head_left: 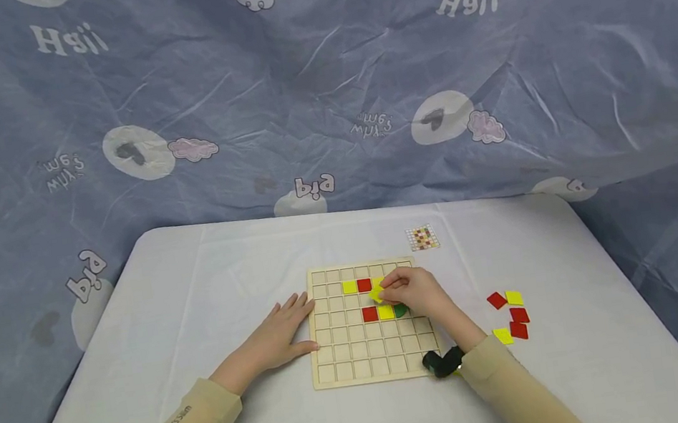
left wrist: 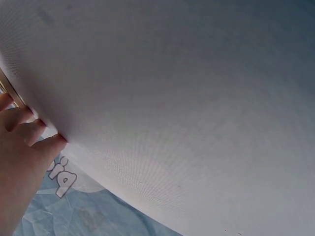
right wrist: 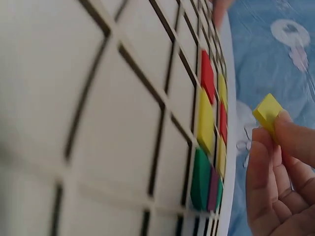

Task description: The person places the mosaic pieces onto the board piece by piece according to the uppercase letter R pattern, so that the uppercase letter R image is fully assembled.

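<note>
Fingertips of the right hand pinch a yellow tile over the gridded board. The left hand, fingers extended, touches the board's left edge.

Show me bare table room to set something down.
Bare table lies between the left hand and the table's left edge, beyond the board left of the printed card, and right of the loose tiles. It is crowded where the right hand holds a yellow tile near the placed tiles, and where loose tiles border the right sleeve.
</note>
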### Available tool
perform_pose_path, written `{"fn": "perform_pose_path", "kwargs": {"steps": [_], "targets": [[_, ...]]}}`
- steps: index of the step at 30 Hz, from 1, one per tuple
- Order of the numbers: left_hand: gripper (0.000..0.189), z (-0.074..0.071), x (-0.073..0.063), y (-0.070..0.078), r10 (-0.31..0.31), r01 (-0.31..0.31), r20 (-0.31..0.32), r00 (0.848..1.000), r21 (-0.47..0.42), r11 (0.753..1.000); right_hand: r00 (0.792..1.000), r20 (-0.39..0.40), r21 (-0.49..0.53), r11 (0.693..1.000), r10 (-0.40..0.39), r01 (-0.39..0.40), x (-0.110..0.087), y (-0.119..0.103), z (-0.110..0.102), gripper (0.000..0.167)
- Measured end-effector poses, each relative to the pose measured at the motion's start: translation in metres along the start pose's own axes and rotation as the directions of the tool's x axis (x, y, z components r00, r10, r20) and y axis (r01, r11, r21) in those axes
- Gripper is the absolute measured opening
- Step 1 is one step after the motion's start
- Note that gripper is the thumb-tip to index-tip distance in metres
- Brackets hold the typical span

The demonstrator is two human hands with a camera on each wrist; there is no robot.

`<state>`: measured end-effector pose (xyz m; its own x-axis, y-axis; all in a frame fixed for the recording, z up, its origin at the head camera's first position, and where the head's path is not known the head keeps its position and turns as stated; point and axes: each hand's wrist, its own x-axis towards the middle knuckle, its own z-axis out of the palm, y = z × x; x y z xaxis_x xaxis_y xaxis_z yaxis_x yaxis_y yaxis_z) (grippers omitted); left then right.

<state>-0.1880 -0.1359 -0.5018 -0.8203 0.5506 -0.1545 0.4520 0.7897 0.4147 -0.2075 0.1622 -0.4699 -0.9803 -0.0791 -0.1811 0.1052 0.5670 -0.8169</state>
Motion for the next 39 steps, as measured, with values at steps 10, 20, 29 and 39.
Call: {"fn": "perform_pose_path", "kwargs": {"steps": [10, 20, 29, 39], "targets": [[0.083, -0.002, 0.001, 0.0, 0.008, -0.008, -0.002, 1.0, -0.012, 1.0, 0.989, 0.089, -0.135, 0.982, -0.119, 0.13, -0.002, -0.02, 0.036, 0.005], [0.084, 0.0, 0.004, -0.003, 0.008, -0.008, -0.004, 1.0, -0.012, 1.0, 0.974, 0.145, -0.228, 0.952, -0.173, 0.203, -0.001, -0.022, 0.041, 0.004], [0.083, 0.0, 0.003, -0.003, 0.012, -0.012, -0.003, 1.0, -0.014, 1.0, 0.975, 0.133, -0.293, 0.933, -0.178, 0.21, 0.001, -0.022, 0.047, 0.005], [0.083, -0.001, 0.001, -0.002, 0.005, -0.005, 0.001, 1.0, -0.02, 1.0, 0.975, 0.149, -0.281, 0.938, -0.166, 0.203, 0.002, -0.023, 0.047, 0.005]]}}
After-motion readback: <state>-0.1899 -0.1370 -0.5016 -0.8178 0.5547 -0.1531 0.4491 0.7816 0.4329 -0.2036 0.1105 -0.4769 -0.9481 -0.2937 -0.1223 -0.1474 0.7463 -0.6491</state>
